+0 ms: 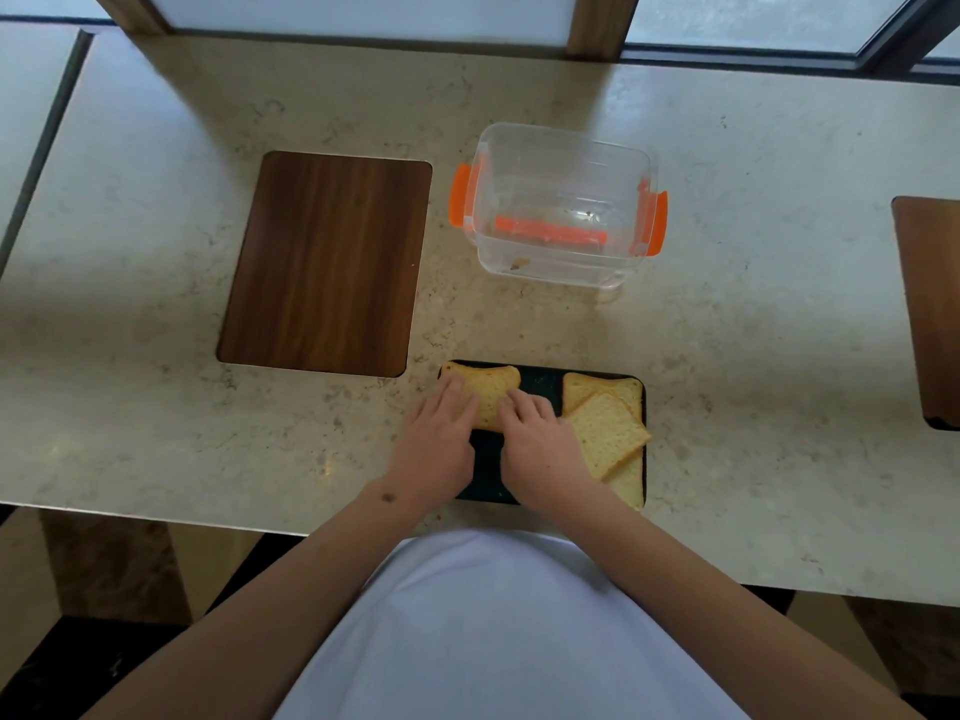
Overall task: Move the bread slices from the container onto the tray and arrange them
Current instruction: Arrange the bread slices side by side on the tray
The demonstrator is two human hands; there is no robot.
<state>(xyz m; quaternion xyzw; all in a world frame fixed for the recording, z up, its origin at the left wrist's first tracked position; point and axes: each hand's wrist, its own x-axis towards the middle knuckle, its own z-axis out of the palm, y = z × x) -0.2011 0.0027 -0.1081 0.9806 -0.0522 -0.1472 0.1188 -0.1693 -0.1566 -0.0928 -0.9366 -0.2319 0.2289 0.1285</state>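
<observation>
While both hands, left hand point(440, 433) and right hand point(537, 445), lie flat and open on the far-left bread slice point(491, 389), nudge it gently square on the tray point(540, 381).

Soft window daylight, slightly blurred, edges perhaps bowed.

We find no readable text, label, brand or number anywhere; the clear container point(561, 205) may bear moulded marks, but the view is too soft.
</observation>
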